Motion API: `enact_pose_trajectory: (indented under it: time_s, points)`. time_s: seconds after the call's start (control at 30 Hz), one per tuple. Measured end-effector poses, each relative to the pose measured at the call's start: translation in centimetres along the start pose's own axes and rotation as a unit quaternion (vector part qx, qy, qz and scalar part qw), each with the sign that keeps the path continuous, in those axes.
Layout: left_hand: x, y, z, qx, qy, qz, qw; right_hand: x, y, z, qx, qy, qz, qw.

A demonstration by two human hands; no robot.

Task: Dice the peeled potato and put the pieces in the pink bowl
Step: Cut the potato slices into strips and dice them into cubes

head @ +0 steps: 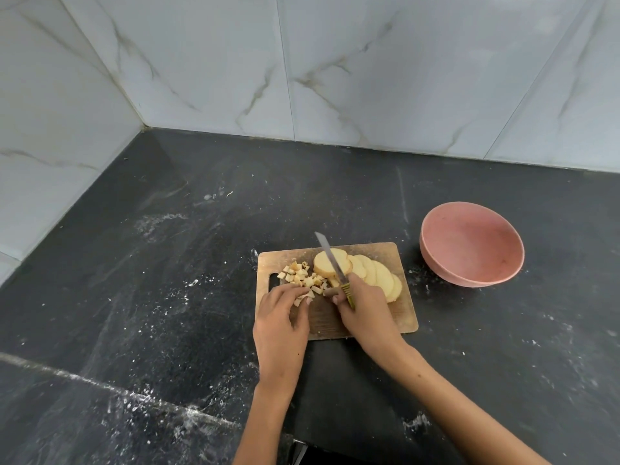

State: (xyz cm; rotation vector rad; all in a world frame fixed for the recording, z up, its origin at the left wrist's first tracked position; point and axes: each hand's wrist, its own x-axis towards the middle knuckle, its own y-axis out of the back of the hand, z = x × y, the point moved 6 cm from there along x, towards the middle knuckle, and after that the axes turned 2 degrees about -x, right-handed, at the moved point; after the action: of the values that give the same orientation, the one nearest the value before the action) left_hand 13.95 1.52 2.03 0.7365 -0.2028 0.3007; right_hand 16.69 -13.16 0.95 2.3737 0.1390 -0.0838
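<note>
A wooden cutting board (399,307) lies on the dark counter. Several round potato slices (375,273) overlap in a row across its far half. A small heap of diced potato pieces (300,276) sits at the board's far left. My right hand (364,310) grips the green handle of a knife (330,258), whose blade lies over the leftmost slice and points away from me. My left hand (280,317) rests on the board's left side, its curled fingertips touching pieces at the near edge of the heap. The pink bowl (471,243) stands empty to the right of the board.
The black stone counter (167,280) carries white specks and smears around the board. Marble-tiled walls (335,78) close off the back and the left side. The counter's front edge runs just below my forearms.
</note>
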Motion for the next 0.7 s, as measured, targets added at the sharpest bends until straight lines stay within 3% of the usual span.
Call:
enact_pose_trajectory:
  time_s: [0.17, 0.33, 0.53, 0.7]
  points:
    - [1.3, -1.6, 0.8, 0.022, -0.025, -0.061, 0.998, 0.5, 2.0, 1.8, 0.076, -0.067, 0.044, 0.994]
    - [3.8, -4.3, 2.2, 0.116, -0.075, -0.139, 0.981, 0.0, 2.7, 2.9, 0.143, -0.123, 0.045, 0.981]
    - [6.7, -5.7, 1.6, 0.149, -0.098, -0.207, 0.962, -0.3, 3.7, 3.7, 0.069, -0.101, 0.049, 0.991]
    - [8.2, -6.1, 1.2, 0.137, -0.092, -0.224, 0.96, -0.6, 3.9, 3.6, -0.08, -0.068, 0.09, 0.99]
